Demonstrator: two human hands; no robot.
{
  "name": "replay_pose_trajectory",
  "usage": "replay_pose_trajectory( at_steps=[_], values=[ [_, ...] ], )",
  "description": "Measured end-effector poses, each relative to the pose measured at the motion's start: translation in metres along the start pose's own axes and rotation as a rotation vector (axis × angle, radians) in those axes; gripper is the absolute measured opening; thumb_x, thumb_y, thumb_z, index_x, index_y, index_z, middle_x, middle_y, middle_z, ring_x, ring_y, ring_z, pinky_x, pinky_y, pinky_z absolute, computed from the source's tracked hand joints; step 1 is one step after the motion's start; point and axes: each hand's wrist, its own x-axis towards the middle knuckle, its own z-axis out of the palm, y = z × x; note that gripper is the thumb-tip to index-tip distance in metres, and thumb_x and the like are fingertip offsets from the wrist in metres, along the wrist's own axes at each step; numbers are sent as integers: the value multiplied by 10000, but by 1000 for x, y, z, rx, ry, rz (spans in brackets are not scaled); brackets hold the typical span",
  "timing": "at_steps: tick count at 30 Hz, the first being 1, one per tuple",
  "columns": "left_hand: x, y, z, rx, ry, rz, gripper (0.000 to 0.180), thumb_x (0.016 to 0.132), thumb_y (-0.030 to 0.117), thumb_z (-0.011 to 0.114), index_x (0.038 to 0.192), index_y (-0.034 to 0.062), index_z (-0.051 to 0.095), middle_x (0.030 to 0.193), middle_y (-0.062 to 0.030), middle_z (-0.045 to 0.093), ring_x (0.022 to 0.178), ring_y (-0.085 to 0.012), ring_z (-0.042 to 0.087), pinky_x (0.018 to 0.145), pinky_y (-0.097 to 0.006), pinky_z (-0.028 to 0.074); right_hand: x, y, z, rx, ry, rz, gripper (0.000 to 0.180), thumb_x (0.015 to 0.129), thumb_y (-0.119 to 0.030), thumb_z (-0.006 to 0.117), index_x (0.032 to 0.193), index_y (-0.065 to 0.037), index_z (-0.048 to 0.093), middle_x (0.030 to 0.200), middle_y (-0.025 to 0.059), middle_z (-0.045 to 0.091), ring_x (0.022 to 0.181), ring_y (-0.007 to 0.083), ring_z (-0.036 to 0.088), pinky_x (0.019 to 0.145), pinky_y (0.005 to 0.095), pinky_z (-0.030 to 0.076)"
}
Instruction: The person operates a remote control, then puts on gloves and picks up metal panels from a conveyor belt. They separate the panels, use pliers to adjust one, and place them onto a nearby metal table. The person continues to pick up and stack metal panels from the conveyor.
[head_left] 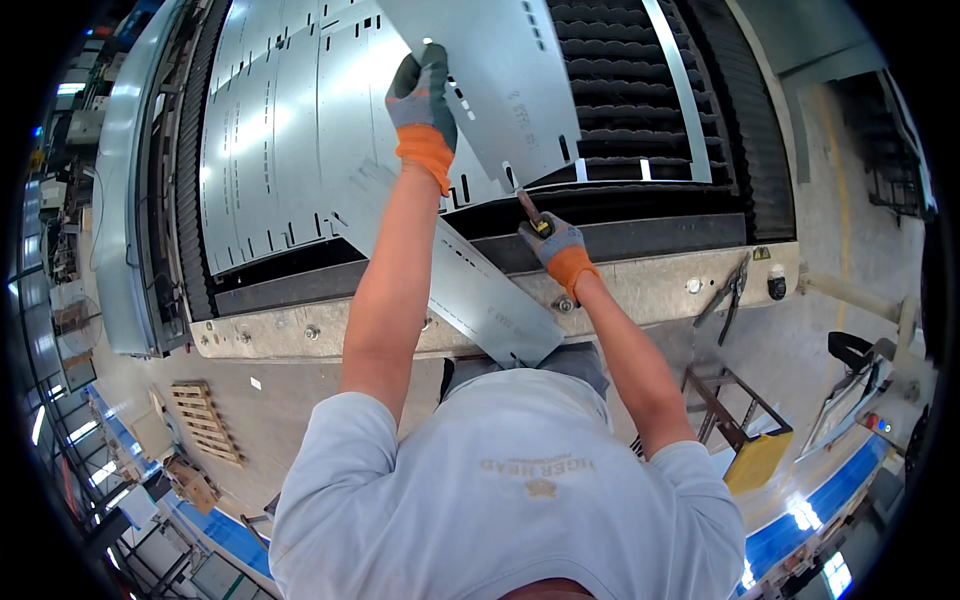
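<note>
My left hand (421,98), in a grey glove with an orange cuff, is closed on the left edge of a flat slotted sheet-metal panel (510,90). This panel lies tilted over the other cut sheets (290,150). My right hand (556,243), gloved alike, is wrapped round a short tool (530,208) with a brownish shaft and some yellow and black at the grip. The tool's tip is at the panel's near corner, by a slot. A long narrow metal strip (490,300) slants across the bed's front edge toward my waist, passing under my left forearm.
The machine bed has dark serrated slats (630,95) and a pale front rail (640,300). Locking pliers (733,290) rest on the rail at the right. A step stool (740,415) with yellow stands behind on the right. A wooden pallet (207,422) lies at the left.
</note>
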Motion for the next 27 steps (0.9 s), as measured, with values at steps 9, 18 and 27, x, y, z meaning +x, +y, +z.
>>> replay_pose_trajectory(
  at_steps=[9,18,27],
  values=[
    [66,-67,6,231,197,-253,220,962,303,716,897,99,665,734,7,601,591,-142,501,552,-327,430,-12,4,-12,-142,-23,-83,396,890,-455,743,1028,-94,654,887,188,709,872,415,675,771,458,531],
    [155,-46,-99,253,124,24,368,1029,384,610,878,54,674,782,-43,645,682,-193,553,646,-393,477,-17,16,-43,-363,-240,48,470,909,-492,679,1168,-100,683,1082,197,733,1043,406,688,898,488,544],
    [-16,66,-164,235,208,44,422,985,393,693,1147,8,629,1036,-113,709,873,-221,692,769,-360,585,-69,126,-128,443,-26,435,335,971,-359,687,1001,-28,728,860,89,750,726,191,706,665,332,547]
  ],
)
